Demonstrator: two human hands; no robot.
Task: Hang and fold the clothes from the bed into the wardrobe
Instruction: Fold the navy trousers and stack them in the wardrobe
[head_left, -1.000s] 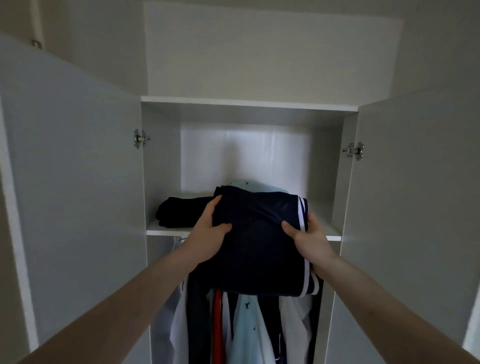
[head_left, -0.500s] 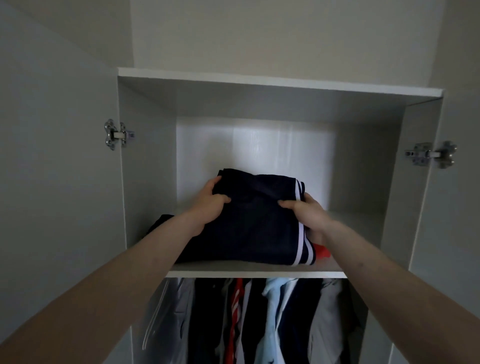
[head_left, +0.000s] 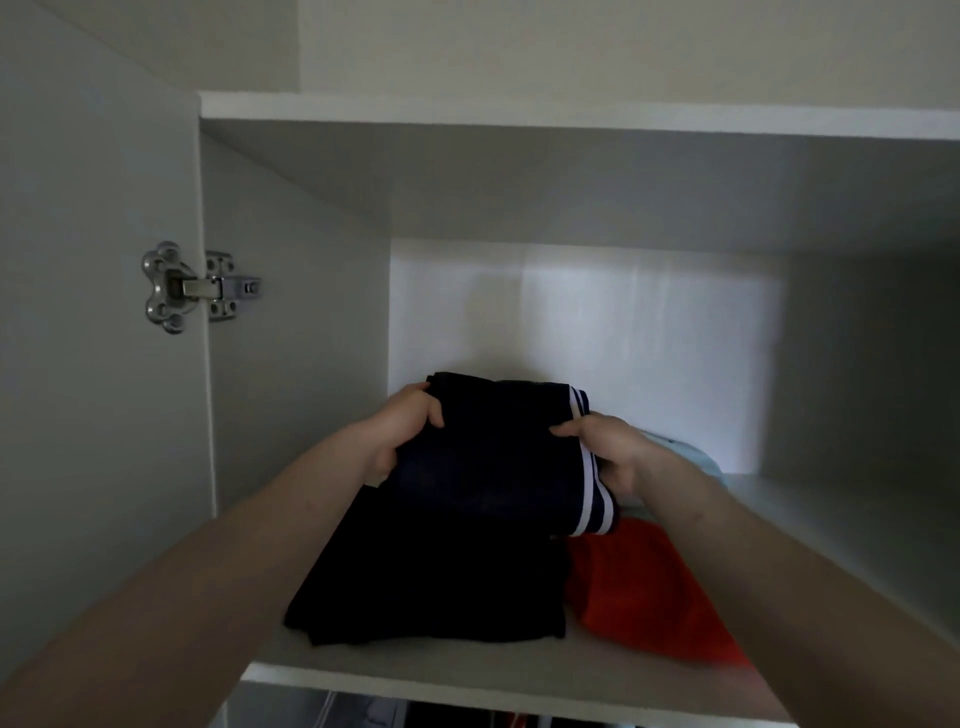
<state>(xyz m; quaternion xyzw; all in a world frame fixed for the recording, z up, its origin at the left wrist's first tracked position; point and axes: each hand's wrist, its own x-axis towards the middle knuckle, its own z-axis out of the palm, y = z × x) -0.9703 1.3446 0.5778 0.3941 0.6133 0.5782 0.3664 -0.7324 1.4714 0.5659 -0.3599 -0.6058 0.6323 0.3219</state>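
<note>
Your left hand (head_left: 402, 434) grasps the left edge of the folded navy garment (head_left: 488, 457), thumb curled over the top and the other fingers hidden behind the cloth. Your right hand (head_left: 605, 452) grasps the right edge, at the white stripes (head_left: 587, 483), thumb on top and fingers wrapped below the fold.

Location of the garment: inside the wardrobe's upper compartment, on the shelf (head_left: 467, 670). It sits on top of a dark folded pile (head_left: 431, 582), which lies flat on the left part of the shelf. You cannot tell whether the garment's full weight rests on the pile or is carried by your hands.

Other contents of the compartment:
- A red item (head_left: 649, 597) lies on the shelf, touching the right side of the dark pile and partly covered by your right forearm.
- A pale blue item (head_left: 691, 457) shows behind your right wrist, nearer the back panel (head_left: 597, 322).

The right part of the shelf carries nothing visible. The top panel (head_left: 519, 111) closes the compartment above.

The left door (head_left: 93, 364) stands open; its metal hinge (head_left: 200, 287) joins it to the side wall. Below the shelf edge, tops of hanging clothes (head_left: 363, 714) are barely visible.
</note>
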